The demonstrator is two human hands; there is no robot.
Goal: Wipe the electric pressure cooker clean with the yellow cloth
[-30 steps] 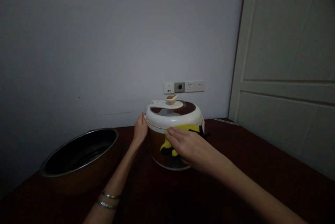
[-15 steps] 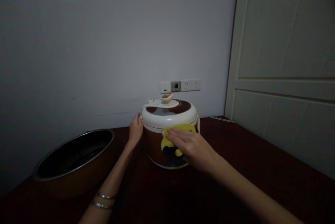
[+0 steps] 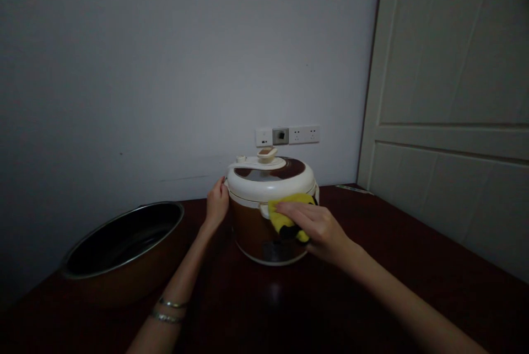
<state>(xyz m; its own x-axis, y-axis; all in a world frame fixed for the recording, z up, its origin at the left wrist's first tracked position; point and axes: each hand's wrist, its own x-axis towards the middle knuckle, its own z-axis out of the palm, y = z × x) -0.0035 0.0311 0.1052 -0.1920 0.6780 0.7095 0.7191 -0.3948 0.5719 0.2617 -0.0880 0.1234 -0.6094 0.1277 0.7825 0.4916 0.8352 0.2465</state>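
Note:
An electric pressure cooker (image 3: 252,224) with a white lid rim and brown body stands upright on the dark red table (image 3: 248,310). My left hand (image 3: 217,203) grips its left side near the rim, on what looks like the side handle; the fingertips are partly hidden behind it. A yellow cloth (image 3: 285,212) with black patches is bunched under the fingers of my right hand (image 3: 324,230), which presses it against the cooker's front right, just below the lid. A small white handle or tab sticks out beside the cloth's left edge.
A large round pan (image 3: 124,285) with a black inside sits on the table at the left. Wall sockets (image 3: 289,135) are behind the cooker. A pale panelled door (image 3: 450,177) stands at the right. A thin flat strip (image 3: 354,189) lies near the table's back edge.
My right hand has slid the cloth to the right along the cooker's front, uncovering more of the white tab. My left hand keeps its place on the cooker; the whole view has shifted slightly.

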